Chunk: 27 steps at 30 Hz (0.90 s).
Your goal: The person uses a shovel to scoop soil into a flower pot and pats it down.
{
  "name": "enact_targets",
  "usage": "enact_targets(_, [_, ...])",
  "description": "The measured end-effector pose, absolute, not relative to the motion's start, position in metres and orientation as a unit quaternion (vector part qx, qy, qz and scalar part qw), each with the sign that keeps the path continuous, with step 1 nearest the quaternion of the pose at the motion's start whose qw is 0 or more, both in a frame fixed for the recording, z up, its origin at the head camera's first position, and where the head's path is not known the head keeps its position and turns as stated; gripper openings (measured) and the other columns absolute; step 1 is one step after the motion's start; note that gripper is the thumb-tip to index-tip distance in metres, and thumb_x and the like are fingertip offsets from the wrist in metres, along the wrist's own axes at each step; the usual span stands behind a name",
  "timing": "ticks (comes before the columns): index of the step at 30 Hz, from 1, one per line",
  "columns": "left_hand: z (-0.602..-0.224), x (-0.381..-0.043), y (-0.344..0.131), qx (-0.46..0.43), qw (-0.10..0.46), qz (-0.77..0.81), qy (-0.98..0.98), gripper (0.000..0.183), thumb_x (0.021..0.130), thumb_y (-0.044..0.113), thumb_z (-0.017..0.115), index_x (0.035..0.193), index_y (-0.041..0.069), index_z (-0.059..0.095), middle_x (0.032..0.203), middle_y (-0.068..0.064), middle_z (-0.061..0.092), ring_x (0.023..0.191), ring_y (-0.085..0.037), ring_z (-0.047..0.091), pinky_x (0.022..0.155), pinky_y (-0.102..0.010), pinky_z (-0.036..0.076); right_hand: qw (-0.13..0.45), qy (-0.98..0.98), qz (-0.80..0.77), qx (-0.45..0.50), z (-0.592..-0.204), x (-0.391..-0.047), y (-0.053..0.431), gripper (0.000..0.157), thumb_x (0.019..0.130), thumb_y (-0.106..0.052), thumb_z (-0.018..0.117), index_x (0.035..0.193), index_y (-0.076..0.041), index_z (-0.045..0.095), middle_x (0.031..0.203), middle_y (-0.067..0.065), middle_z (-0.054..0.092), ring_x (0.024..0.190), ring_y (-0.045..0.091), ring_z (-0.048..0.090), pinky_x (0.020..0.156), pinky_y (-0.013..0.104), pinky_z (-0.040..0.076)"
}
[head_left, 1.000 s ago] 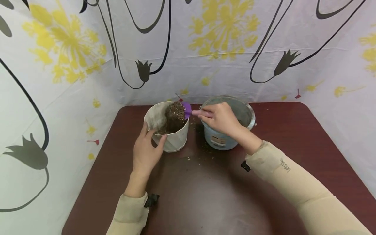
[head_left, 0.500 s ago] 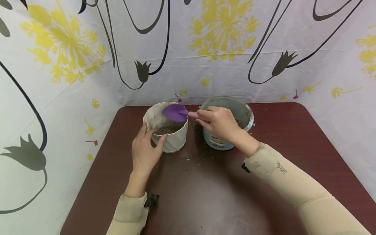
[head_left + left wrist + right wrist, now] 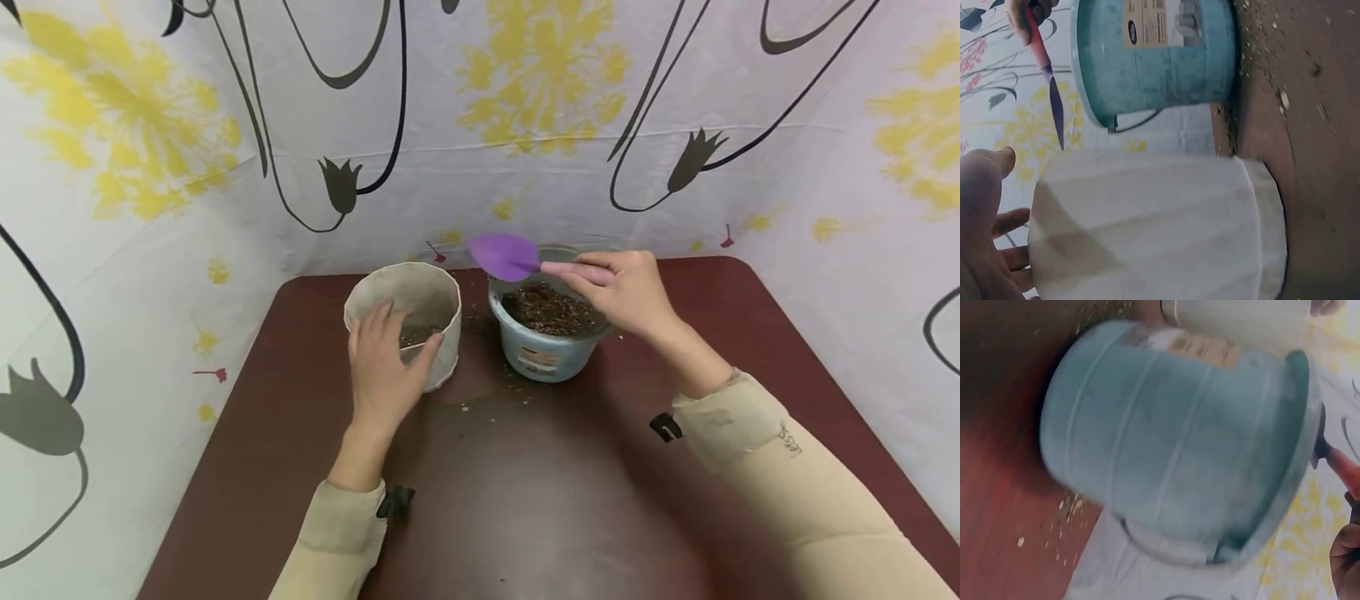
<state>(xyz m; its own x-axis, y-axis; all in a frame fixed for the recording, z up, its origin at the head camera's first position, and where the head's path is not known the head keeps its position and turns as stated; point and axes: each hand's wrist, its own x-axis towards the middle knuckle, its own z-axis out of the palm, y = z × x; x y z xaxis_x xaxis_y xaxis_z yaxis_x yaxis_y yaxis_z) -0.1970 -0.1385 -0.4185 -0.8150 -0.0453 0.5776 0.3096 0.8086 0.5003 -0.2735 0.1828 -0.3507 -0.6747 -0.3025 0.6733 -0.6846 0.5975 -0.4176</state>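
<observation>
My right hand (image 3: 637, 296) grips the pink handle of a small garden trowel (image 3: 504, 256) with a purple blade. The blade is raised over the back left of a light-blue bucket (image 3: 551, 354), which holds dark crumbly soil (image 3: 551, 310). To the bucket's left stands a white fluted flowerpot (image 3: 448, 357) with soil low inside. My left hand (image 3: 382, 367) is at the pot's near rim, fingers spread and thumb apart. In the left wrist view, the fingertips lie right at the rim of the pot (image 3: 1147, 225). The right wrist view shows the bucket's side (image 3: 1166, 431) and hanging handle.
Both containers stand near the back of a dark red-brown table (image 3: 495, 483). Soil crumbs (image 3: 1282, 97) are scattered around their bases. A white cloth (image 3: 420, 200) printed with flowers hangs right behind the table and along its sides.
The trowel tipped its soil into the flowerpot, then moved right, over the bucket, in my right hand. My left hand has loosened from the pot's rim and lifted slightly.
</observation>
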Motion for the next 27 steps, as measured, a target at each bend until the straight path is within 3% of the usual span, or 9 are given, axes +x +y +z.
enact_targets(6, [-0.418,-0.208,-0.118,-0.138,0.332,-0.333,-0.871,0.043,0.090,0.033,0.074,0.118,0.001,0.067,0.135,-0.023,0.059,0.133,-0.039,0.049,0.117,-0.061,0.023,0.230,-0.893,0.300,0.244,-0.337,-0.270,0.216,0.017,0.087,-0.025,0.082,0.102,-0.016,0.083,0.089,0.005,0.078,0.078,0.022,0.074,0.063,0.018,0.047])
enact_targets(10, [-0.417,-0.210,-0.100,-0.190,0.342,-0.342,-0.854,0.036,0.090,0.025,0.075,0.114,0.000,0.069,0.133,-0.024,0.060,0.131,-0.039,0.052,0.118,-0.057,0.025,0.174,-0.924,0.236,0.245,-0.317,-0.268,0.228,0.017,0.091,-0.024,0.078,0.100,-0.011,0.083,0.088,0.006,0.078,0.072,0.021,0.072,0.058,0.027,0.048])
enact_targets(13, [-0.419,-0.210,-0.082,-0.225,0.314,-0.340,-0.858,0.036,0.091,0.025,0.075,0.116,0.000,0.069,0.139,-0.023,0.057,0.134,-0.039,0.050,0.119,-0.053,0.026,0.120,-0.945,0.165,0.254,-0.297,-0.269,0.229,0.018,0.090,-0.026,0.078,0.097,-0.010,0.083,0.089,0.005,0.078,0.072,0.024,0.071,0.058,0.039,0.051])
enact_targets(17, [-0.424,-0.210,-0.059,-0.244,0.224,-0.317,-0.888,0.046,0.096,0.035,0.069,0.130,0.004,0.065,0.153,-0.022,0.044,0.143,-0.040,0.039,0.119,-0.053,0.026,0.044,-0.971,0.063,0.226,-0.268,-0.273,0.219,0.019,0.083,-0.034,0.082,0.082,-0.015,0.080,0.084,0.002,0.076,0.079,0.030,0.070,0.066,0.052,0.053])
enact_targets(22, [-0.430,-0.211,-0.046,-0.215,0.150,-0.276,-0.924,0.055,0.099,0.045,0.063,0.143,0.012,0.057,0.163,-0.020,0.029,0.149,-0.039,0.028,0.117,-0.057,0.029,-0.045,-0.977,-0.049,0.203,-0.244,-0.283,0.189,0.021,0.076,-0.027,0.081,0.069,-0.014,0.066,0.075,0.005,0.062,0.071,0.026,0.058,0.061,0.049,0.052])
enact_targets(27, [-0.432,-0.213,-0.044,-0.206,0.173,-0.278,-0.922,0.051,0.098,0.041,0.066,0.139,0.011,0.062,0.160,-0.020,0.034,0.146,-0.038,0.035,0.116,-0.055,0.032,-0.106,-0.969,-0.090,0.204,-0.242,-0.298,0.172,0.013,0.075,-0.019,0.076,0.072,-0.013,0.065,0.074,0.005,0.059,0.067,0.021,0.051,0.058,0.041,0.049])
